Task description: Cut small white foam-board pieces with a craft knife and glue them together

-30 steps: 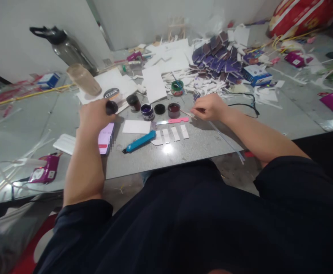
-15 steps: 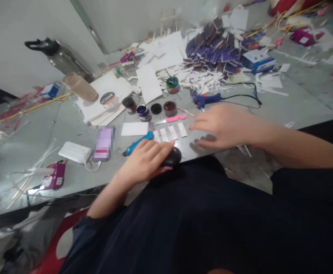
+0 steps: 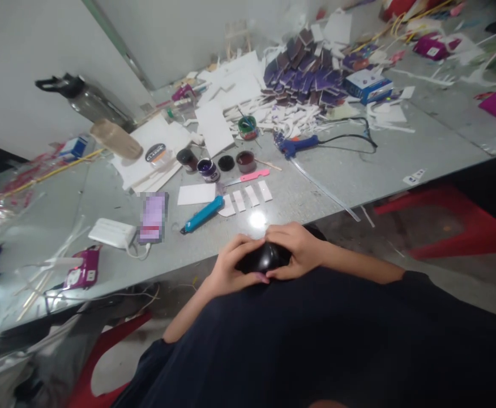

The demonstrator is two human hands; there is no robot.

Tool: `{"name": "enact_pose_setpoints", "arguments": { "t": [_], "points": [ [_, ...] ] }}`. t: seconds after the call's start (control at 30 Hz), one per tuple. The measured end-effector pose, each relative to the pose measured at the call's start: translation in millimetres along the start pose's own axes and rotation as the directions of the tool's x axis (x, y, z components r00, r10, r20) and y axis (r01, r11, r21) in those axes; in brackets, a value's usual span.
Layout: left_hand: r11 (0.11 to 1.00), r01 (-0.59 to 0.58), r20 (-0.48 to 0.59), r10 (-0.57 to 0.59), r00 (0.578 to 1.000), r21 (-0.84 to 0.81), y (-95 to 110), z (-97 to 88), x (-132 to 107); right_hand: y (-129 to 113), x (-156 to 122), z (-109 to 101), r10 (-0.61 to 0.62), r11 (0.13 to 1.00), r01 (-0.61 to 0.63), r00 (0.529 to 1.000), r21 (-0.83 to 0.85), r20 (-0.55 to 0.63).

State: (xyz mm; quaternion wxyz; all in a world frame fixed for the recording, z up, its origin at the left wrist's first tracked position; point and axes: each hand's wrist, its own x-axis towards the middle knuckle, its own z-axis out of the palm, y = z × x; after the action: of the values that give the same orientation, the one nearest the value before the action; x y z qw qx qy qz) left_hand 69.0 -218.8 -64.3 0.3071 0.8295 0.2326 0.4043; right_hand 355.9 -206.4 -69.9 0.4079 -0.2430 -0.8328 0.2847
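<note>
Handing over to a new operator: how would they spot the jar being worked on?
Start at the near edge of the grey table, below the white strips. There the left hand and right hand clasp a small glossy black jar over the lap. It is the only jar off the table; the other jars stand farther back.

Just beyond the left hand (image 3: 230,265): teal plastic utility knife (image 3: 203,213), four small white card strips (image 3: 251,196), white rectangular card (image 3: 196,194). Farther out, a row of small round paint jars (image 3: 208,169) and a flat pink stick (image 3: 253,175). Beyond the right hand (image 3: 301,250): blue corded glue gun (image 3: 298,145), purple card pile (image 3: 305,73) behind it.
</note>
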Motion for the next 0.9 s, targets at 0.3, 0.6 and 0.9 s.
{"name": "enact_pose_setpoints", "arguments": {
  "t": [0.3, 0.6, 0.9],
  "points": [
    [0.798, 0.372, 0.052, -0.397, 0.916, -0.475, 2, 3.8, 4, 14, -7, 14, -0.155, 0.988, 0.156, 0.983, 0.000, -0.100],
    [0.553, 0.692, 0.213, -0.689, 0.693, -0.464, 23, -34.7, 17, -2, -7, -9, -0.273, 0.878, 0.275, 0.960, -0.393, 0.061],
    [0.599, 0.717, 0.285, -0.661, 0.694, -0.357, 25, -33.5, 29, -12, -8, -26, -0.134, 0.941, 0.181, 0.975, -0.287, 0.177]
  ]
}}
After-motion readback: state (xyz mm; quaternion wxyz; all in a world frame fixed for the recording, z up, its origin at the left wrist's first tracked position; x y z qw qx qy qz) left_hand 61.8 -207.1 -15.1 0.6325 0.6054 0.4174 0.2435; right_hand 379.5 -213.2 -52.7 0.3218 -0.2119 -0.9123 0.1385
